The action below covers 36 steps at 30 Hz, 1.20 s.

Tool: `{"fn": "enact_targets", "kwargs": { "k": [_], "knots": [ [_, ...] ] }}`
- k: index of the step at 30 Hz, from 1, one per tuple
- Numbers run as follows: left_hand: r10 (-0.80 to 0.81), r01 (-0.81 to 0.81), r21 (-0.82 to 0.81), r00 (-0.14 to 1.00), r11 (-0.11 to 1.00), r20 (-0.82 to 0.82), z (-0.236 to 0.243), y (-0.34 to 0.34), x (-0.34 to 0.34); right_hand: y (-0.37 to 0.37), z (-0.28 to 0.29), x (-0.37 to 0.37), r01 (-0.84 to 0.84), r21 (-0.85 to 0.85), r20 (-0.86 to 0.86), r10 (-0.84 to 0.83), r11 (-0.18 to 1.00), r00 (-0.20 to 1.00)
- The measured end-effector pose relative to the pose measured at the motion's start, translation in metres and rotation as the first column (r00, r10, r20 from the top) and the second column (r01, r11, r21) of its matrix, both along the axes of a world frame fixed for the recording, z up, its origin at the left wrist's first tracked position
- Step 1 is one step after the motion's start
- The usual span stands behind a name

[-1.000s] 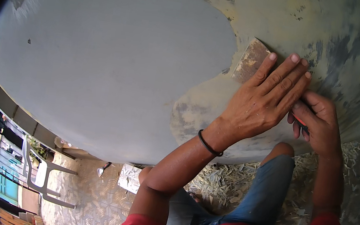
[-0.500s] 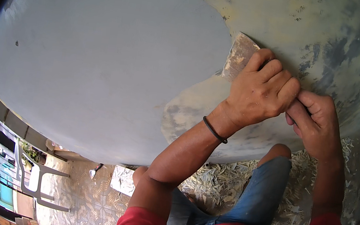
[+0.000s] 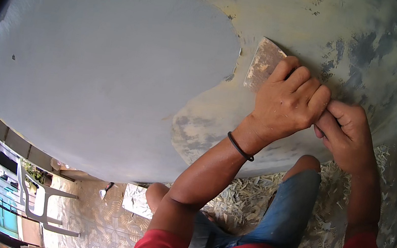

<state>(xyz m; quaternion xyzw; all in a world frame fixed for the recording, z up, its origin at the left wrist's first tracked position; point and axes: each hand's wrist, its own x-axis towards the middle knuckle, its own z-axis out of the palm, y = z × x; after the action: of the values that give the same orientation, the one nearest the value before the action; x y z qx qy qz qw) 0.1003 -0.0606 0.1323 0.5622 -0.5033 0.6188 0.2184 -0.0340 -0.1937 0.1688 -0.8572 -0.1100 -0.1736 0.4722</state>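
A scraper with a wide, stained brown blade point(image 3: 265, 64) lies against a big curved surface. My left hand point(image 3: 289, 99) is closed around it just behind the blade, knuckles up. My right hand point(image 3: 349, 128) is closed behind the left one, apparently on the rear of the handle, which the fingers hide. To the left of the blade, smooth grey coating point(image 3: 115, 60) covers the surface. Its ragged edge is a short way off from the blade. Around and right of the scraper, the stripped area point(image 3: 287, 14) is yellowish-grey with dark patches.
Peeled shavings point(image 3: 249, 198) litter the floor around my legs. A second scraper point(image 3: 106, 190) lies on the patterned floor, near a pale speckled board point(image 3: 137, 200). Further left is a grey plastic chair point(image 3: 45, 204). My bent knee point(image 3: 305, 165) is beneath the curved surface.
The blade has drawn back to the right from the coating's edge, leaving a strip of bare surface between them. Both hands keep their grip. The view has shifted slightly.
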Motion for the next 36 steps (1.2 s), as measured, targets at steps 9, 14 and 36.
{"fn": "enact_targets", "kwargs": {
  "k": [9, 14, 36],
  "knots": [
    [0.039, -0.039, -0.012, 0.999, 0.999, -0.009, -0.004, -0.007, -0.003, -0.003, -0.001, 0.005, -0.012, -0.017, 0.031, 0.013, 1.0, 0.999],
    [0.057, -0.056, 0.021, 0.998, 0.998, -0.019, -0.002, 0.008, 0.004, 0.001, -0.003, 0.01, -0.062, 0.016, -0.004, 0.062, 0.998, 0.998],
    [0.166, -0.165, 0.035, 0.986, 0.986, -0.026, 0.013, 0.028, 0.008, 0.011, 0.011, 0.029, -0.128, 0.001, 0.011, 0.128, 0.992, 0.992]
  ]
}}
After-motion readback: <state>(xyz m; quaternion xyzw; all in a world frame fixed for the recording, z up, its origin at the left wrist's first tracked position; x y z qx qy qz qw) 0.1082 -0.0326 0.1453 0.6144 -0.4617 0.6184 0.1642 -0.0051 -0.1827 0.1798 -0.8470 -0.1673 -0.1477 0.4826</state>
